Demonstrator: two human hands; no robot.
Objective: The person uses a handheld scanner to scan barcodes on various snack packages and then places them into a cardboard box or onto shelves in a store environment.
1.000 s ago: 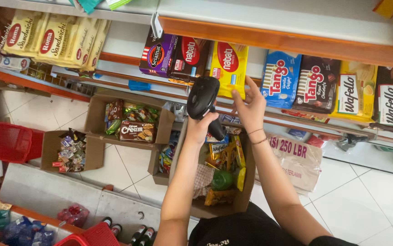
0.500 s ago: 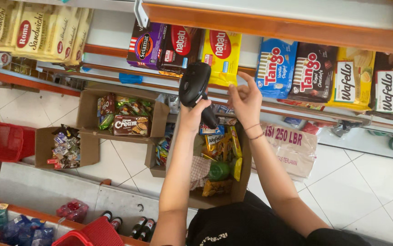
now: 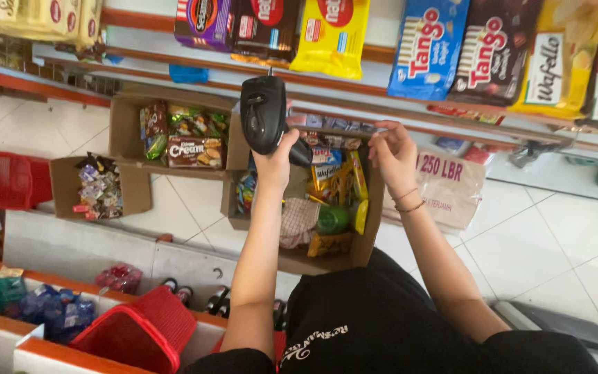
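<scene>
Upright, scanner head toward shelf.

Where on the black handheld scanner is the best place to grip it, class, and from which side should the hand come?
Grip the scanner by its narrow handle, coming from below. The broad head points up toward the shelf, while the slimmer handle angles down, where fingers can wrap round it. The left hand holds it just so, fist closed round the handle. The right hand is beside it at the shelf edge.
</scene>
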